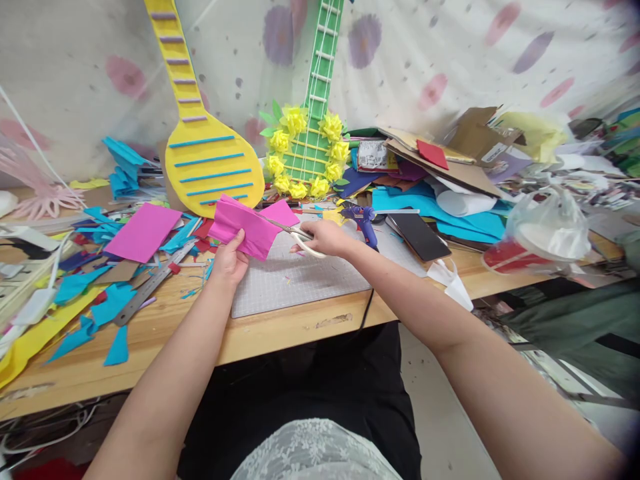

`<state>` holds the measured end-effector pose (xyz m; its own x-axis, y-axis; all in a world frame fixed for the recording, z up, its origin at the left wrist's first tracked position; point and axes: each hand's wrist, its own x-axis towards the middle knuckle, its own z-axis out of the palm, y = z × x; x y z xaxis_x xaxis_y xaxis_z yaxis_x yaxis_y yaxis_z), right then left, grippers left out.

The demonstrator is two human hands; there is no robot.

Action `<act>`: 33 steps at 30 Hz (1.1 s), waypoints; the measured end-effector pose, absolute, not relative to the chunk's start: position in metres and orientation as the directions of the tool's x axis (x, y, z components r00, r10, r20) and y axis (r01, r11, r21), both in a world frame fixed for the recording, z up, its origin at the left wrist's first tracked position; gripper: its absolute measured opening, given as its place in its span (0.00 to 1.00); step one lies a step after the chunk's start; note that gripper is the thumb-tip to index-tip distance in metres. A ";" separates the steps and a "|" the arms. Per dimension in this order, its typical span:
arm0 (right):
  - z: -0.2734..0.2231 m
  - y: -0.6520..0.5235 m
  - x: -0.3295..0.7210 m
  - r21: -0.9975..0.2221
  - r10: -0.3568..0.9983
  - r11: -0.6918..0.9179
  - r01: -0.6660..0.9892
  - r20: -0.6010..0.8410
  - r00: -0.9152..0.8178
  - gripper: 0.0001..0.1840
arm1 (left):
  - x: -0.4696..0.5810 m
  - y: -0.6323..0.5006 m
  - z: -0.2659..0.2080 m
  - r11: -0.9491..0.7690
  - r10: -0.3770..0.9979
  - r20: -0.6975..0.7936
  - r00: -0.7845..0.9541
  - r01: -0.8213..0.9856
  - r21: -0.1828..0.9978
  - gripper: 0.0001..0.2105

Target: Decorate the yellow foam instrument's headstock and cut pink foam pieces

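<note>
My left hand (231, 261) pinches a sheet of magenta crepe paper (246, 230) above the grey cutting mat (300, 283). In my right hand (323, 239) is a pair of white-handled scissors (309, 251), its blades pointing left across the paper. The sheet appears partly cut, with one piece angled off beyond the blades. Another magenta piece (143, 232) lies to the left among blue scraps. A yellow cardboard instrument shape (215, 167) and a green one (309, 150) ringed with yellow paper flowers stand behind my hands.
Right of the mat are a purple glue gun (364, 220), a black phone (419, 235) and a bagged red-and-white tub (537, 240). A metal ruler or cutter (153, 285) lies left among blue paper scraps (114, 301). Cardboard and coloured sheets pile up at the back right.
</note>
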<state>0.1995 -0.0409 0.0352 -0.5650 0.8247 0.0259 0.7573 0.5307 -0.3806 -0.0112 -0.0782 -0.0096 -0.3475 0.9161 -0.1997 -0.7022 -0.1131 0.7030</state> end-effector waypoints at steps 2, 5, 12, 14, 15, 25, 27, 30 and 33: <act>0.037 -0.041 0.200 -0.378 0.826 0.529 0.760 0.022 -0.564 0.26 | -0.011 -0.078 -0.010 -0.104 0.919 -0.203 -0.339 -0.703 0.703 0.11; 0.039 -0.043 0.199 -0.379 0.820 0.534 0.756 0.014 -0.572 0.27 | -0.011 -0.079 -0.010 -0.093 0.924 -0.202 -0.325 -0.703 0.705 0.11; 0.040 -0.043 0.200 -0.379 0.795 0.559 0.737 -0.005 -0.606 0.28 | -0.009 -0.079 -0.011 -0.103 0.924 -0.191 -0.332 -0.697 0.709 0.12; 0.040 -0.042 0.202 -0.383 0.790 0.561 0.734 -0.018 -0.613 0.28 | -0.009 -0.079 -0.011 -0.106 0.922 -0.191 -0.336 -0.695 0.711 0.12; 0.040 -0.042 0.204 -0.382 0.789 0.560 0.735 -0.024 -0.613 0.28 | -0.008 -0.079 -0.011 -0.108 0.922 -0.188 -0.339 -0.691 0.714 0.12; 0.045 -0.041 0.194 -0.323 0.799 0.561 0.762 -0.027 -0.600 0.29 | -0.003 -0.081 -0.016 -0.093 0.931 -0.172 -0.321 -0.667 0.740 0.13; 0.046 -0.041 0.191 -0.327 0.800 0.560 0.761 -0.022 -0.599 0.30 | -0.002 -0.082 -0.015 -0.081 0.931 -0.182 -0.315 -0.669 0.739 0.12; 0.046 -0.041 0.189 -0.333 0.805 0.556 0.762 -0.013 -0.593 0.30 | -0.001 -0.081 -0.014 -0.090 0.932 -0.176 -0.317 -0.672 0.735 0.12; 0.044 -0.040 0.188 -0.341 0.813 0.548 0.764 0.001 -0.583 0.29 | 0.000 -0.081 -0.014 -0.094 0.931 -0.175 -0.320 -0.673 0.734 0.12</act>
<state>0.1882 -0.0402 0.0441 -0.5829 0.8125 0.0010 0.7635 0.5482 -0.3414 -0.0004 -0.0812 -0.0140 -0.3202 0.9311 -0.1749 -0.6732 -0.0937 0.7335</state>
